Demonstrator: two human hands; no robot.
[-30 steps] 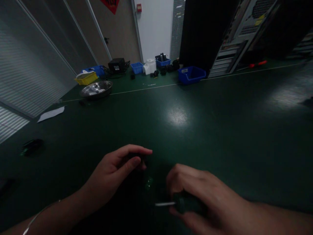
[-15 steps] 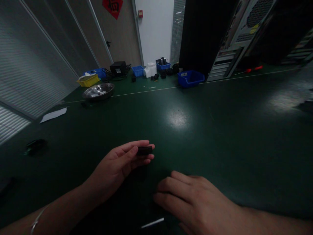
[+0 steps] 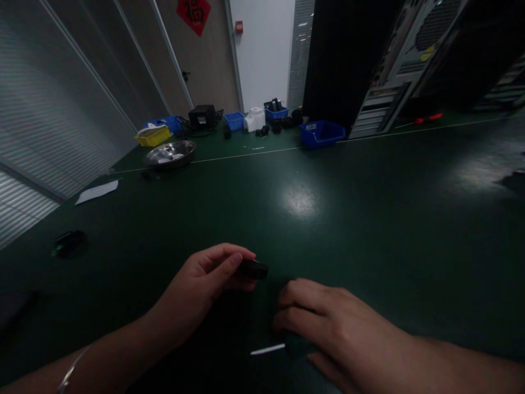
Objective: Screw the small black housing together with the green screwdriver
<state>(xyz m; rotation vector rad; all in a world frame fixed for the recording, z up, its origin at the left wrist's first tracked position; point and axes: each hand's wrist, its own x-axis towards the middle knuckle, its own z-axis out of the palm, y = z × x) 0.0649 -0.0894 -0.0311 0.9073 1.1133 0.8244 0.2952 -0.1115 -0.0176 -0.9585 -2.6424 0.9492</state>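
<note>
Left grip [image 3: 205, 280] clasped on black part [image 3: 254, 269] — between thumb and fingertips, jutting rightward

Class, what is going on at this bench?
A person works at a dark green table. Their left hand pinches a small black part between thumb and fingers. Their right hand lies over a screwdriver, whose metal shaft sticks out leftward; whether it grips is unclear. A metal bowl and blue bins sit far back.

Green table [image 3: 369, 219], black part [image 3: 254, 269], blue bin [image 3: 322, 133] (and yellow bin [image 3: 153, 137])
</note>
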